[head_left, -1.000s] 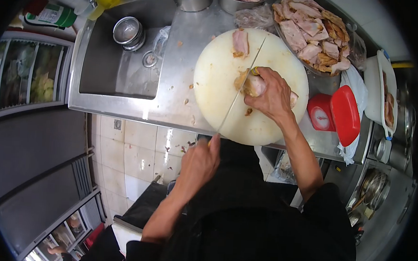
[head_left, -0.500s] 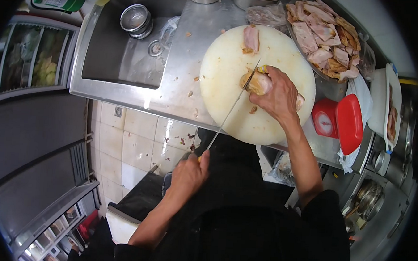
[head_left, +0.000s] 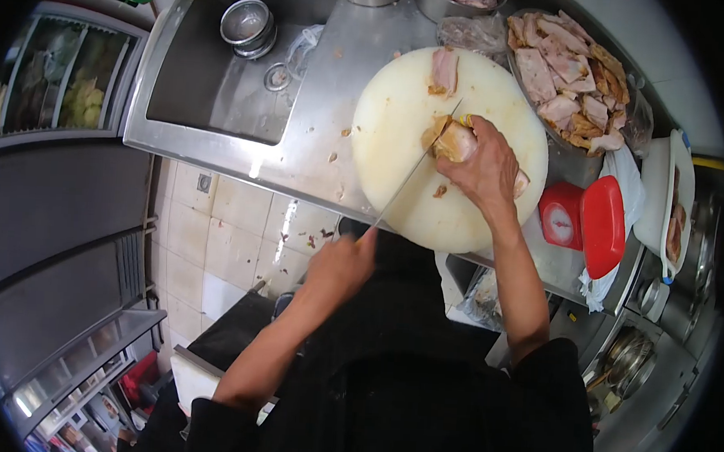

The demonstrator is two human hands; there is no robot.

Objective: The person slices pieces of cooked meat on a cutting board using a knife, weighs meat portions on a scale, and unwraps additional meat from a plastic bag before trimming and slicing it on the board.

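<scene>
My left hand is closed around the handle of a long knife. The blade slants up and right across a round white cutting board and sits in a chunk of cooked meat. My right hand grips this chunk from the right, with the fingers bent over its far side. Left of the blade lies the browned end of the meat. A strip of meat rests near the board's far edge, and a small brown scrap lies below the chunk. Another pale piece is partly hidden by my right wrist.
A large tray heaped with meat pieces stands at the back right. Beside the board is a red kitchen scale, with a white tub further right. To the left, a steel sink holds metal strainers.
My left hand has moved slightly up and right with the knife, sliding the blade further across the meat. The whole view has shifted a little. My right hand keeps its grip.
</scene>
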